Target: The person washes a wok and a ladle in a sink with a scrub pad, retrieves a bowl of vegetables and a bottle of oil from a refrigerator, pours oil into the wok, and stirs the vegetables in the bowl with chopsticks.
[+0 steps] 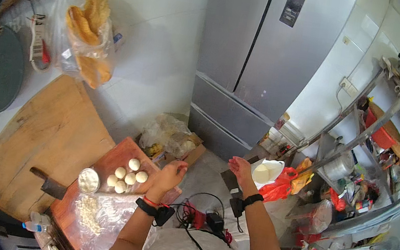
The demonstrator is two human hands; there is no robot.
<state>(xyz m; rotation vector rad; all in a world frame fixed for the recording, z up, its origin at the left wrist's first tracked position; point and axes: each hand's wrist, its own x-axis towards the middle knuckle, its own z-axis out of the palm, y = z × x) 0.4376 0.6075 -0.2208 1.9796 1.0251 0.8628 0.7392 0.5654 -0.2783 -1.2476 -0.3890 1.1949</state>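
Observation:
My left hand (171,174) is raised beside the right edge of a reddish wooden board (115,155); its fingers are partly turned from view. My right hand (241,168) hangs over the floor near a white bag (274,170) with a pale round thing (262,174) in it. Nothing shows between its loosely spread fingers. Several white dough balls (130,178) lie grouped on the board. Next to them is a round container (89,180) of white, flour-like stuff. Nearer me, pale crumbly bits (89,215) lie on clear plastic film (114,212).
A cleaver (53,187) rests on a larger rounded wooden board (53,135). Cables (181,214) gather before my body. A grey refrigerator (248,55) stands ahead, with a cardboard box (194,153) at its left. On the right are a red bag (279,186) and a cluttered metal rack (368,125).

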